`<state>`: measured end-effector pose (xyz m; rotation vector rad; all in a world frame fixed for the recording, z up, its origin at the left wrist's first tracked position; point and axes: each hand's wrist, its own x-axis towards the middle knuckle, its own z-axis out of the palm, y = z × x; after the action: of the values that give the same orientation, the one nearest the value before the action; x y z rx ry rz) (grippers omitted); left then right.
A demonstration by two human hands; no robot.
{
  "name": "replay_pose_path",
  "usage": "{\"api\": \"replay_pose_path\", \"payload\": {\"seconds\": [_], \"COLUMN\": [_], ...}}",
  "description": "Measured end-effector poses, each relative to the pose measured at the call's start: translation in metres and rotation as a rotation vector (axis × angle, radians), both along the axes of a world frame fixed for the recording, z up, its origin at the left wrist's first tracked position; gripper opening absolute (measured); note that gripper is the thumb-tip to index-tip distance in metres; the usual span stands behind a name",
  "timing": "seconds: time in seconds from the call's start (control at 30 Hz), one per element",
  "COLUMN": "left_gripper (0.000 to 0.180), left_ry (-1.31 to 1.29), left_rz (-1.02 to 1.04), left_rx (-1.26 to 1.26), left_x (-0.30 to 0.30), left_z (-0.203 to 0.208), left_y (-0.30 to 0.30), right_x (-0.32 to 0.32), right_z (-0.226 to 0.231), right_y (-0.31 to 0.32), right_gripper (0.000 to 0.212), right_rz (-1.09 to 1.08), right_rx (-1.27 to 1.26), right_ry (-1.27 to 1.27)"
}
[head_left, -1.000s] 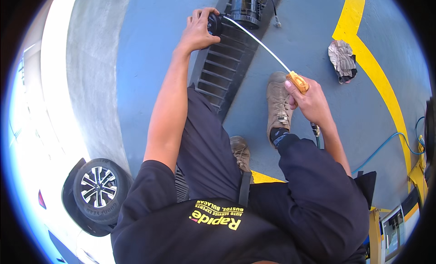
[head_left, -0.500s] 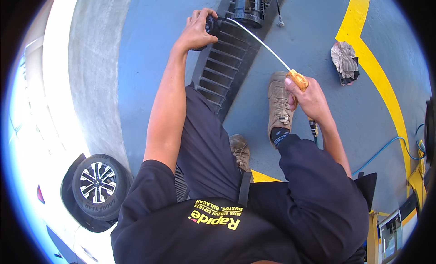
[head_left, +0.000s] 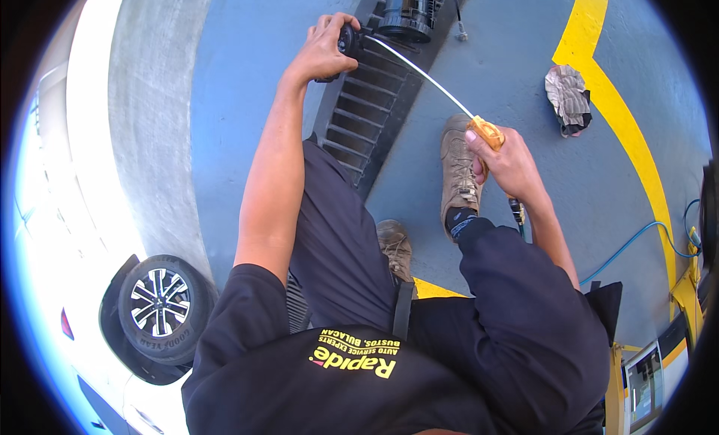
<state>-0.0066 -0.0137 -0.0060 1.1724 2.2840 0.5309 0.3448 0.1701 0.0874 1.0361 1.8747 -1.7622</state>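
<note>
Orange-handled air gun [head_left: 486,132] points up-left, long axis diagonal

On the floor [head_left: 502,53], a canister [head_left: 405,14] sits across the grate [head_left: 365,109] right of your left hand [head_left: 326,52]; a crumpled wad [head_left: 567,98] lies right of your right hand [head_left: 509,162].

A black short-sleeved shirt [head_left: 299,386] with yellow lettering [head_left: 353,362] tops dark trousers [head_left: 335,244] and brown lace-up shoes [head_left: 457,165].

Obstacle near left fingers [head_left: 344,18]: black canister [head_left: 404,14]
</note>
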Motion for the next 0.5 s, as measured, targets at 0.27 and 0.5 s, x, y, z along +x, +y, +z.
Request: {"api": "replay_pose_path", "payload": {"seconds": [0.27,0.5], "left_gripper": [0.077,0.081], "left_ry": [-0.043,0.081], "left_rz": [0.010,-0.032], "left_rx": [0.005,-0.035], "left_x": [0.000,0.010], "left_z": [0.002,-0.004], "left_y": [-0.003,-0.005], "right_x": [0.002,-0.002], "right_z": [-0.001,0.027], "right_y": [0.001,0.000], "right_gripper": [0.047,0.044], "right_rz": [-0.043,0.048], "right_rx": [-0.017,0.051], "right_ry": [0.009,-0.011]}}
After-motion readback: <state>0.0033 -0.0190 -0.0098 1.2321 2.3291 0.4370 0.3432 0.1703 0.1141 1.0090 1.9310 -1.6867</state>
